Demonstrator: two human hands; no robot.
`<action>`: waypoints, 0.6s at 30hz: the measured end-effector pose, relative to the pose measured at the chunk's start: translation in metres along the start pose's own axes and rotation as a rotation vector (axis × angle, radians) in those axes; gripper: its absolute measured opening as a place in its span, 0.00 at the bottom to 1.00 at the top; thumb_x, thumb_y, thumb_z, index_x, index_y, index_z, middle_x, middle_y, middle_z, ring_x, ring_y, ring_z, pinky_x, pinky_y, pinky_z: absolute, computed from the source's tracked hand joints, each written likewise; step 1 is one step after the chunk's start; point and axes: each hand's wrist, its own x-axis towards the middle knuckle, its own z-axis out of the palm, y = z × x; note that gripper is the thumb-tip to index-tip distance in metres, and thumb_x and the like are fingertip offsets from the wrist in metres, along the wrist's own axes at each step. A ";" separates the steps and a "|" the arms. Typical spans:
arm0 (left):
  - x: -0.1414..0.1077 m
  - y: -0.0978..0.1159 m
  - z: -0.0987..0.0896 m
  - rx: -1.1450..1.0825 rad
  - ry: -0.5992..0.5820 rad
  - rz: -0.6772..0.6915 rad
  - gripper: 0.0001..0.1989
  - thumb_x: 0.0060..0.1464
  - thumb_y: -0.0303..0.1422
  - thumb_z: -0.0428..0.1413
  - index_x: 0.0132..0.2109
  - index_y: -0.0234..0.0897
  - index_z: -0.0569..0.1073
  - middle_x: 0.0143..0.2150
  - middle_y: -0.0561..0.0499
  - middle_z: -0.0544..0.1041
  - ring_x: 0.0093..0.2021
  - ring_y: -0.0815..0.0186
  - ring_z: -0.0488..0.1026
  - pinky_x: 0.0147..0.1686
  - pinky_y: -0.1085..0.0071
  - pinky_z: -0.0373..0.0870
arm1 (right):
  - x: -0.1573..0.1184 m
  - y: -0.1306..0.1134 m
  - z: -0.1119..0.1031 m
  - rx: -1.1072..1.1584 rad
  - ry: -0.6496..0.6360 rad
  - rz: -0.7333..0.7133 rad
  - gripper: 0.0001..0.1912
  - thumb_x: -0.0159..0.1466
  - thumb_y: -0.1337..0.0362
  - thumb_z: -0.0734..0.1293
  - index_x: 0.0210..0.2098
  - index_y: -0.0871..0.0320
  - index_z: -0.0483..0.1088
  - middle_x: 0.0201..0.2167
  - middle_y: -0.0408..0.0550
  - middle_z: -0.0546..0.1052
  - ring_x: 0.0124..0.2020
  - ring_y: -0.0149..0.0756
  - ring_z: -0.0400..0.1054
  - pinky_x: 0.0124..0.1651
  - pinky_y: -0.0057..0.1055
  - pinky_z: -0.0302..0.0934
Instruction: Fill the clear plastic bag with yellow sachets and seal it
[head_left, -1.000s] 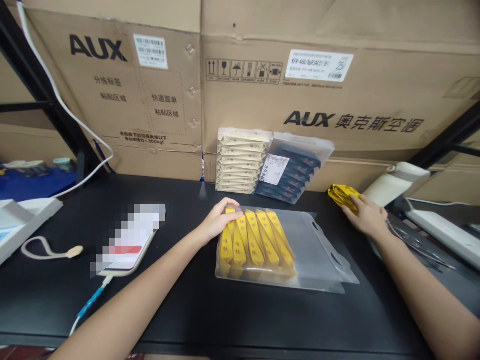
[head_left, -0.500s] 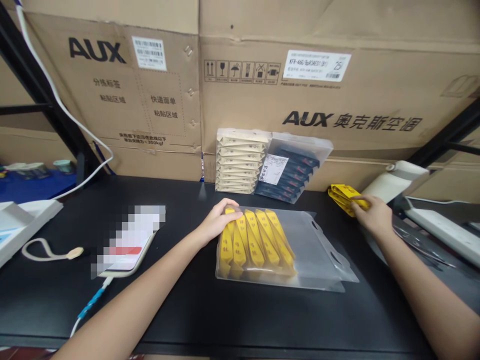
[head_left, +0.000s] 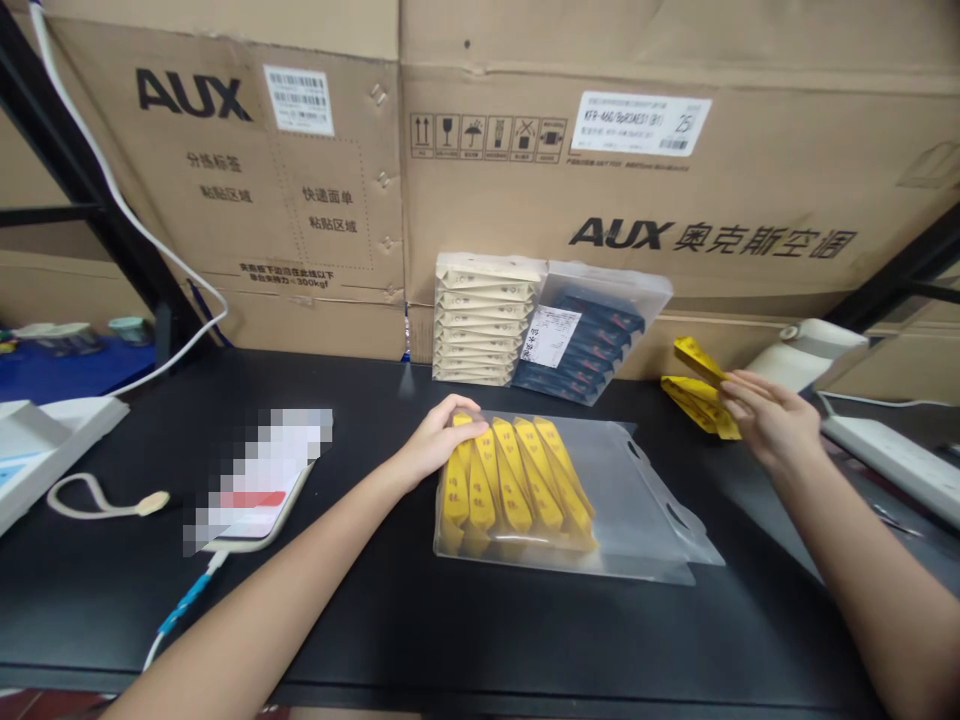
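A clear plastic bag (head_left: 637,520) with die-cut handle holes lies on the black table, its handle end to the right. Several yellow packets (head_left: 517,480) stand in a row in its left part. My left hand (head_left: 442,440) grips the bag's upper left corner, thumb on top. On the right, my right hand (head_left: 776,415) pinches one yellow packet (head_left: 697,358), raised above the table. Just below it rest more yellow packets (head_left: 697,402), partly covered by my right fingers.
Behind stand a filled bag of cream packets (head_left: 484,325) and one of dark blue packets (head_left: 585,340), against cardboard boxes (head_left: 495,210). A pale bottle (head_left: 810,355) and a white power strip (head_left: 892,470) are at right. A phone (head_left: 262,490) on a cable lies left.
My right hand has lifted one yellow packet up from the pile and moved slightly right. My left hand stays on the bag.
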 end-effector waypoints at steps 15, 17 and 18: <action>0.000 -0.001 0.001 0.005 0.002 -0.008 0.13 0.45 0.36 0.58 0.39 0.38 0.68 0.34 0.55 0.70 0.36 0.66 0.69 0.38 0.72 0.63 | -0.010 -0.012 0.005 0.010 -0.405 0.318 0.08 0.61 0.66 0.61 0.32 0.52 0.73 0.27 0.42 0.77 0.25 0.27 0.68 0.19 0.18 0.60; 0.000 -0.002 0.000 0.008 0.002 -0.003 0.13 0.45 0.36 0.58 0.39 0.38 0.68 0.33 0.55 0.70 0.36 0.66 0.69 0.39 0.72 0.63 | -0.013 -0.011 0.005 -0.023 -0.435 0.324 0.04 0.59 0.64 0.65 0.33 0.53 0.73 0.27 0.43 0.75 0.23 0.27 0.66 0.15 0.18 0.56; 0.000 -0.002 0.000 0.009 0.002 -0.001 0.13 0.45 0.36 0.58 0.39 0.38 0.68 0.33 0.55 0.70 0.36 0.66 0.69 0.38 0.72 0.63 | -0.015 -0.010 0.006 -0.043 -0.454 0.328 0.05 0.57 0.62 0.67 0.34 0.53 0.73 0.27 0.43 0.75 0.22 0.27 0.65 0.15 0.18 0.54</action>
